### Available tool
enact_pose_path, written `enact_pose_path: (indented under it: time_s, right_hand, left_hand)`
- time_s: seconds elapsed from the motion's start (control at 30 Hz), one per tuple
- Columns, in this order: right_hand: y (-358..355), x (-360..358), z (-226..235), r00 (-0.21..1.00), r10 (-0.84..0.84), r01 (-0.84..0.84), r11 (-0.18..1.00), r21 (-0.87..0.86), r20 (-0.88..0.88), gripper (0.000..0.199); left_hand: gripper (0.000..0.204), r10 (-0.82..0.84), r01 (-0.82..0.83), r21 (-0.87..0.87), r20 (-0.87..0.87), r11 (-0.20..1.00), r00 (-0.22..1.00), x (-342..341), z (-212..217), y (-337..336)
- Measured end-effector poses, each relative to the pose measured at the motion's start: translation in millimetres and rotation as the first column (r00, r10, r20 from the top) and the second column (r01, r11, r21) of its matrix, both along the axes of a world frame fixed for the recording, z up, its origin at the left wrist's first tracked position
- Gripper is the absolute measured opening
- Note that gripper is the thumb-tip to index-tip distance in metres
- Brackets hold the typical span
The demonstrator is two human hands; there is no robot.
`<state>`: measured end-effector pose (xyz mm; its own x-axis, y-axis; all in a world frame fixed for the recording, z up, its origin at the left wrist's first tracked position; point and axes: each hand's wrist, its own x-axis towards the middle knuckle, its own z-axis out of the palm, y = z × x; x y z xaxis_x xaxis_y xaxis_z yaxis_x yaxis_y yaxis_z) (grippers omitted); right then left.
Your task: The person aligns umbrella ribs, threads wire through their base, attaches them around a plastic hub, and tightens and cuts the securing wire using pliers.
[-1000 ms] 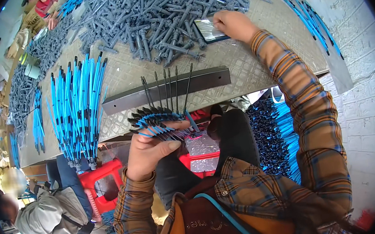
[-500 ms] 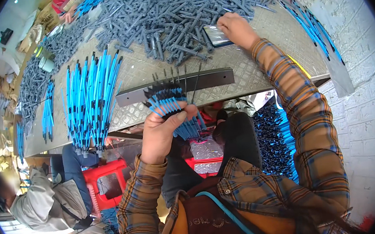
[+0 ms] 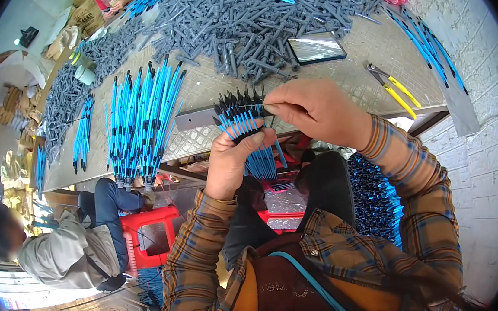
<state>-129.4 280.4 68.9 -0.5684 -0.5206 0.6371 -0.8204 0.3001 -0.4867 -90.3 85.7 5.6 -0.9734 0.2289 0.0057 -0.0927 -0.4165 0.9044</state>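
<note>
Our right hand [image 3: 320, 108] has left the flat dark-rimmed tray [image 3: 316, 47] for the black-tipped blue rods [image 3: 261, 165], thumb and forefinger pinched at their tips; we cannot tell on what. Our left hand [image 3: 230, 165] grips them, just beside. Black ends are on; whether they're finished is unclear. Similar blue rods [image 3: 144, 124] lie grouped leftward; grey plastic tubes [image 3: 210, 14] remain heaped beyond.

Table [image 3: 361, 40]: across the upper middle
Parts pile [image 3: 241, 26]: on the table, top centre
Case [image 3: 318, 48]: on the table, beside the pile's lower right
Pliers [image 3: 395, 89]: on the table, lower right of the case
Bar [image 3: 195, 119]: on the table, between rods [image 3: 144, 124] at left and hands
Bunch [image 3: 245, 119]: frame centre, in left hand [image 3: 229, 160]; right hand [image 3: 317, 112] at its upper right
</note>
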Motion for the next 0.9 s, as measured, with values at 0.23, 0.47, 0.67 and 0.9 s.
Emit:
enact_pose_path:
  time_s: [0.23,0.47,0.67,0.9]
  right_hand:
    - [3.0,0.7,-3.0,0.994,-0.018,0.018,1.000,-0.004,0.103,0.013]
    - [3.5,1.0,-4.9,0.993,-0.019,0.020,1.000,-0.005,0.115,0.013]
    - [3.1,0.9,-6.1,0.993,-0.015,0.016,1.000,-0.009,0.117,0.013]
    - [5.1,1.8,-5.8,0.993,-0.020,0.021,1.000,-0.005,0.113,0.013]
  left_hand:
    - [0.020,0.018,-0.017,0.009,-0.006,1.000,1.000,1.8,0.0,-0.4]
    - [0.020,0.009,-0.009,0.013,0.001,1.000,1.000,2.2,-0.4,-0.7]
    - [0.020,0.006,-0.006,-0.009,0.004,1.000,1.000,3.0,-0.6,-0.5]
    - [0.020,0.002,-0.001,0.013,-0.010,1.000,1.000,2.6,-1.8,-1.4]
